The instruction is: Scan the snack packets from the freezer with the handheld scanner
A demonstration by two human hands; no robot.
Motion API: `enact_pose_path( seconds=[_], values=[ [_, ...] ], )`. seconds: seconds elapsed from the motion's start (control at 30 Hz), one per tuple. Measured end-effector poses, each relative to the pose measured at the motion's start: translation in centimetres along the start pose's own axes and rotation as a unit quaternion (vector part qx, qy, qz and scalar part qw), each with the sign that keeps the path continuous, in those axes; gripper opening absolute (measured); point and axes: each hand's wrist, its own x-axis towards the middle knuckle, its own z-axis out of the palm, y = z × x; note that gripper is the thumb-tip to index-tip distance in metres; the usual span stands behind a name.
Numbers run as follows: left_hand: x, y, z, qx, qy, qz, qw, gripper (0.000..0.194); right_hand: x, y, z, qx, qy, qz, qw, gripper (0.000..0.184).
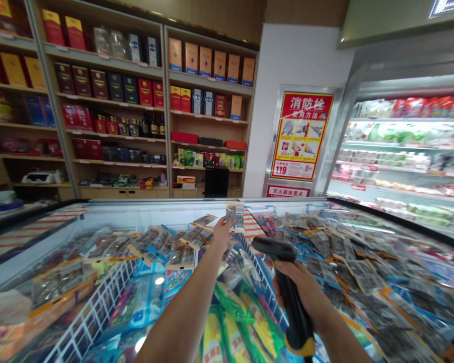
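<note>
My left hand (221, 235) stretches forward over the chest freezer, its fingers closed on a small flat packet (236, 217) with a clear, printed front. In my right hand (294, 282) is a black barcode scanner (292, 297) with a yellow-trimmed base, its head turned toward the packet. Below my left arm lie blue ice-cream wrappers (147, 292) and green-and-yellow corn-shaped packs (234, 338). Many flat packets like the held one (325, 247) are heaped on the right side, and more (117, 244) rest on the left.
White wire dividers (94, 307) split the freezer into sections. Its far rim (166, 200) runs across the middle. Behind stand shelves (117, 103) of boxed goods, a red fire-hydrant notice (302, 135) on the wall, and a lit refrigerated display (404, 151) at right.
</note>
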Motion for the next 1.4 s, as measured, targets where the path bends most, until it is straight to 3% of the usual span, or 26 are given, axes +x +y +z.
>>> enact_pose_path(
  seconds=[0.47,0.6,0.7,0.8,0.97,1.17,1.3,1.4],
  values=[
    [0.1,-0.1,0.1,-0.033,-0.022,0.01,0.999,0.027,1.4,0.4,-0.5,0.007,-0.007,-0.017,1.0,0.025],
    [-0.2,0.6,-0.1,0.019,-0.003,0.025,0.999,0.026,1.7,0.4,-2.4,0.018,0.052,-0.049,0.997,0.027],
    [-0.2,1.1,-0.6,0.126,0.021,0.056,0.99,0.025,1.4,-0.1,-4.8,-0.007,0.102,-0.052,0.993,0.031],
    [0.0,1.9,-1.5,0.274,0.053,0.124,0.952,0.023,0.9,-0.6,-7.7,-0.019,0.165,-0.055,0.985,0.028],
    [-0.1,4.4,-4.4,0.519,0.098,0.176,0.83,0.031,0.2,-1.1,-12.6,0.001,0.241,-0.066,0.968,0.019],
    [-1.4,6.0,-7.0,0.642,0.13,0.181,0.734,0.044,-0.9,-1.2,-16.2,0.009,0.305,-0.046,0.951,0.018],
    [-3.2,5.3,-5.2,0.655,0.162,0.269,0.688,0.04,-1.4,-1.1,-17.1,0.014,0.307,-0.051,0.95,0.019],
    [-4.8,3.8,-1.3,0.623,0.096,0.305,0.714,0.035,-1.6,-1.1,-17.4,0.018,0.3,-0.056,0.952,0.02]
  ],
)
